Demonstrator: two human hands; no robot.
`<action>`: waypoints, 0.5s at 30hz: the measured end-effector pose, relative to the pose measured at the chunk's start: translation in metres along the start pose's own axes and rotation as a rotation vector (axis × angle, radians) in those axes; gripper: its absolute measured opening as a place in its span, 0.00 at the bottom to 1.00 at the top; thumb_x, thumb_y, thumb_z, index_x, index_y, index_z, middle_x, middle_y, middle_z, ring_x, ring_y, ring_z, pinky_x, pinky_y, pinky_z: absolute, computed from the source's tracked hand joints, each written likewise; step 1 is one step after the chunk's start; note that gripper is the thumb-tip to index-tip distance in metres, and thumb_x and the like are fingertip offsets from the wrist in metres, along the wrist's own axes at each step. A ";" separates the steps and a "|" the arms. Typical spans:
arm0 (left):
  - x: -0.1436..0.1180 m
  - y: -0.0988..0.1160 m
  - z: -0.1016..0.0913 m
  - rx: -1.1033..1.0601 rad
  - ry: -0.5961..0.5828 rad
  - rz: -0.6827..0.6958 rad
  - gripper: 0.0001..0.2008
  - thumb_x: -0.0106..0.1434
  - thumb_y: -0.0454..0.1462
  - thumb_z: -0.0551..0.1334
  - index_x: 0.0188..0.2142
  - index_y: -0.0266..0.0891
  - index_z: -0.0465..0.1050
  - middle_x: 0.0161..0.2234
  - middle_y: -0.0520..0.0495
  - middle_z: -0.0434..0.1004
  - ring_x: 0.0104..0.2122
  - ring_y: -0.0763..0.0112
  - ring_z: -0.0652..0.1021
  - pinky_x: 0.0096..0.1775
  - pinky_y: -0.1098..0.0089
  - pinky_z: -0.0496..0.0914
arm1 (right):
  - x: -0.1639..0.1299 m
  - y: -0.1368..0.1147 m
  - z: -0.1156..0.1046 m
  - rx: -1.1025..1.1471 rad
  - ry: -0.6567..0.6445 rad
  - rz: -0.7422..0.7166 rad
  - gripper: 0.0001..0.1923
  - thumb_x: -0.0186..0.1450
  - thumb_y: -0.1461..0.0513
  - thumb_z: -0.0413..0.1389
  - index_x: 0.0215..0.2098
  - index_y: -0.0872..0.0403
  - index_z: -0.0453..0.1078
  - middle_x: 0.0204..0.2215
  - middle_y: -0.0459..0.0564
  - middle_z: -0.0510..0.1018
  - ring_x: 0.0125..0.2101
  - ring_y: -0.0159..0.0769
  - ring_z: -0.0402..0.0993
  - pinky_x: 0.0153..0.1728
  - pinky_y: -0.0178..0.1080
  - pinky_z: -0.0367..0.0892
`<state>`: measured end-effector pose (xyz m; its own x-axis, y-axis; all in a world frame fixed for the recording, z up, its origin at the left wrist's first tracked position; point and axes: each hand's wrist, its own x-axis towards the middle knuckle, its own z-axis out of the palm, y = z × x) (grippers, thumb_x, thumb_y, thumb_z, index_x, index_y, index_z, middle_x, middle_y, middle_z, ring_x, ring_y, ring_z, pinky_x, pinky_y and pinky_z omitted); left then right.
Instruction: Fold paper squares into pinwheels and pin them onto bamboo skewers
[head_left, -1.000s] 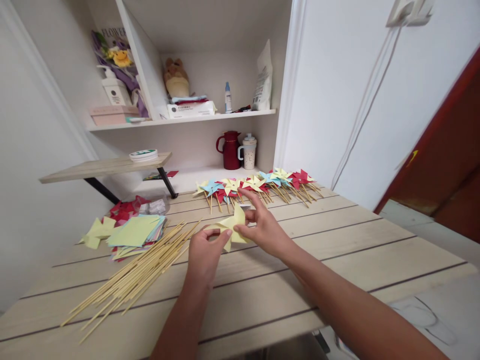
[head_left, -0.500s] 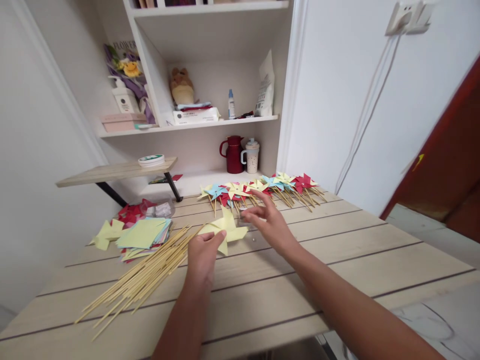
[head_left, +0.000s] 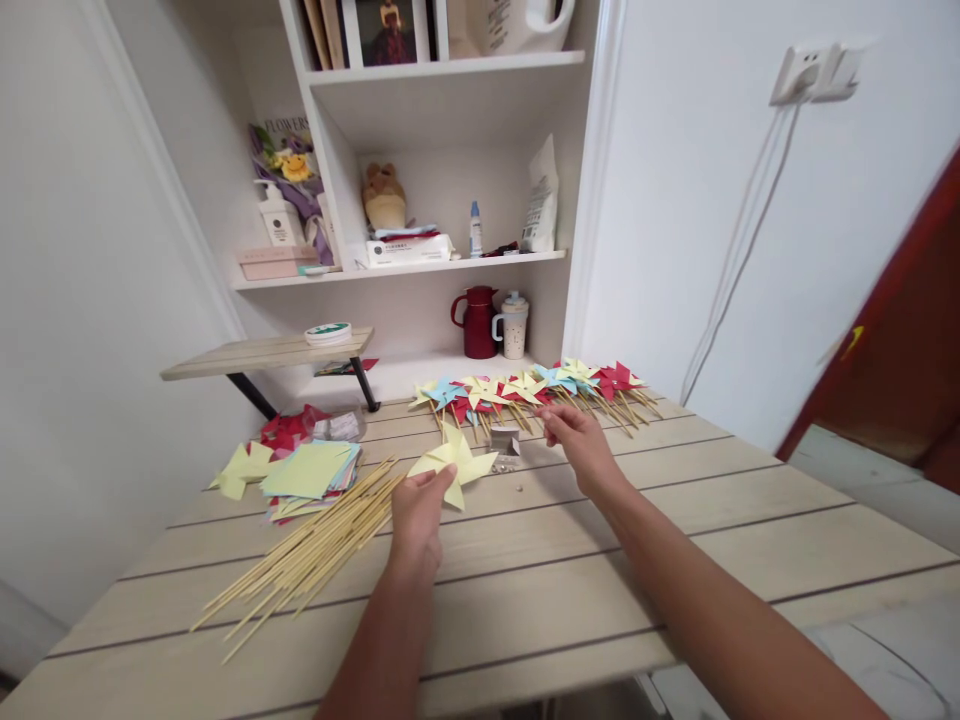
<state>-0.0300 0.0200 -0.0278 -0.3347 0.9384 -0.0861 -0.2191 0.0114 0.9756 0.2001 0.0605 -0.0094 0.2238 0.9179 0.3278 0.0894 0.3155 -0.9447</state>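
The left hand (head_left: pixel 417 512) pinches the yellow paper pinwheel (head_left: pixel 454 464) just above the table (head_left: pixel 675 540). The right hand (head_left: pixel 576 440), fingers loosely apart, reaches beside a small box (head_left: pixel 504 442), perhaps holding pins. Bamboo sticks (head_left: pixel 315 545) lie left.

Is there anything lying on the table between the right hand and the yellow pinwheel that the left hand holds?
Yes. A small box sits on the table between the right hand and the yellow pinwheel, held by the left hand; tiny pieces lie beside the box.

Yellow pinwheel (head_left: pixel 454 463); dark red jug (head_left: pixel 478 322); pale wood table (head_left: pixel 675 540)
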 end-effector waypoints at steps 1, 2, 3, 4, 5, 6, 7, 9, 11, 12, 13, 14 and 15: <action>0.000 0.000 0.000 0.001 0.008 0.000 0.16 0.43 0.39 0.75 0.30 0.31 0.79 0.28 0.42 0.82 0.29 0.66 0.79 0.36 0.68 0.71 | -0.001 0.000 0.000 -0.031 -0.031 0.016 0.16 0.58 0.50 0.56 0.32 0.54 0.72 0.21 0.44 0.70 0.23 0.32 0.64 0.27 0.37 0.62; 0.000 0.000 0.000 -0.004 0.013 0.001 0.16 0.43 0.39 0.75 0.30 0.31 0.79 0.28 0.43 0.82 0.29 0.67 0.79 0.36 0.69 0.71 | -0.001 0.001 0.001 -0.060 -0.070 0.034 0.15 0.57 0.51 0.57 0.30 0.55 0.72 0.20 0.44 0.70 0.22 0.31 0.63 0.26 0.36 0.61; 0.001 0.001 0.000 -0.010 0.016 0.002 0.15 0.43 0.39 0.75 0.30 0.31 0.79 0.27 0.44 0.81 0.28 0.68 0.79 0.35 0.70 0.70 | -0.002 0.002 0.000 -0.096 -0.114 0.056 0.13 0.56 0.53 0.58 0.28 0.55 0.72 0.19 0.43 0.70 0.21 0.31 0.63 0.25 0.36 0.60; 0.001 0.002 0.000 -0.023 0.014 0.012 0.15 0.43 0.39 0.75 0.29 0.31 0.79 0.25 0.45 0.80 0.27 0.69 0.78 0.33 0.71 0.70 | -0.002 0.003 0.000 -0.131 -0.161 0.078 0.11 0.55 0.54 0.59 0.26 0.55 0.72 0.18 0.43 0.69 0.21 0.31 0.62 0.25 0.35 0.59; 0.000 0.004 0.000 -0.054 -0.004 0.023 0.14 0.43 0.39 0.75 0.28 0.31 0.79 0.25 0.46 0.80 0.26 0.71 0.77 0.31 0.72 0.69 | -0.003 0.005 -0.001 -0.167 -0.206 0.100 0.09 0.54 0.56 0.60 0.24 0.55 0.72 0.17 0.42 0.69 0.21 0.30 0.62 0.25 0.34 0.58; 0.000 0.006 0.001 -0.097 -0.021 0.031 0.13 0.43 0.38 0.75 0.27 0.31 0.79 0.24 0.47 0.80 0.25 0.72 0.77 0.30 0.74 0.69 | -0.003 0.008 -0.003 -0.202 -0.250 0.123 0.07 0.52 0.58 0.61 0.23 0.55 0.72 0.16 0.42 0.69 0.21 0.29 0.62 0.25 0.34 0.57; -0.001 0.008 0.002 -0.152 -0.035 0.029 0.12 0.44 0.37 0.75 0.26 0.32 0.79 0.25 0.47 0.80 0.25 0.74 0.76 0.30 0.75 0.69 | -0.003 0.011 -0.005 -0.233 -0.291 0.145 0.06 0.51 0.60 0.61 0.22 0.55 0.72 0.16 0.42 0.69 0.21 0.29 0.61 0.24 0.34 0.56; -0.003 0.013 0.005 -0.270 -0.060 0.017 0.08 0.46 0.34 0.73 0.27 0.33 0.79 0.27 0.47 0.81 0.27 0.74 0.77 0.32 0.76 0.71 | -0.002 0.018 -0.008 -0.284 -0.360 0.186 0.03 0.48 0.64 0.62 0.22 0.56 0.73 0.17 0.42 0.71 0.21 0.29 0.62 0.24 0.33 0.55; -0.005 0.018 0.007 -0.333 -0.061 0.000 0.05 0.48 0.31 0.72 0.27 0.34 0.79 0.28 0.48 0.81 0.29 0.74 0.78 0.34 0.76 0.72 | -0.001 0.024 -0.011 -0.318 -0.415 0.220 0.05 0.46 0.66 0.62 0.23 0.56 0.74 0.17 0.42 0.72 0.21 0.29 0.63 0.24 0.32 0.56; -0.006 0.019 0.008 -0.346 -0.057 -0.006 0.04 0.49 0.30 0.71 0.27 0.35 0.79 0.28 0.48 0.81 0.29 0.74 0.79 0.34 0.76 0.72 | -0.001 0.027 -0.013 -0.329 -0.439 0.232 0.06 0.45 0.67 0.62 0.24 0.56 0.74 0.18 0.42 0.72 0.21 0.28 0.64 0.24 0.32 0.56; -0.007 0.021 0.009 -0.351 -0.054 -0.011 0.04 0.50 0.30 0.71 0.27 0.35 0.79 0.28 0.48 0.81 0.29 0.74 0.79 0.34 0.77 0.72 | 0.000 0.028 -0.013 -0.336 -0.463 0.241 0.06 0.45 0.67 0.62 0.24 0.55 0.75 0.18 0.42 0.73 0.20 0.28 0.64 0.23 0.32 0.56; -0.008 0.021 0.010 -0.354 -0.052 -0.014 0.03 0.51 0.29 0.70 0.27 0.35 0.79 0.28 0.48 0.81 0.29 0.74 0.79 0.33 0.77 0.72 | 0.000 0.030 -0.014 -0.342 -0.486 0.247 0.07 0.45 0.67 0.63 0.25 0.55 0.75 0.18 0.42 0.73 0.20 0.28 0.64 0.23 0.32 0.56; -0.008 0.021 0.010 -0.356 -0.051 -0.016 0.02 0.52 0.29 0.70 0.27 0.34 0.79 0.28 0.48 0.81 0.29 0.75 0.79 0.33 0.77 0.72 | 0.000 0.030 -0.014 -0.346 -0.507 0.251 0.07 0.45 0.66 0.63 0.25 0.55 0.76 0.18 0.42 0.73 0.20 0.28 0.64 0.23 0.32 0.57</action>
<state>-0.0229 0.0160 -0.0042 -0.2841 0.9553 -0.0817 -0.5321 -0.0862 0.8423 0.2160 0.0665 -0.0377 -0.1983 0.9798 -0.0277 0.4198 0.0594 -0.9057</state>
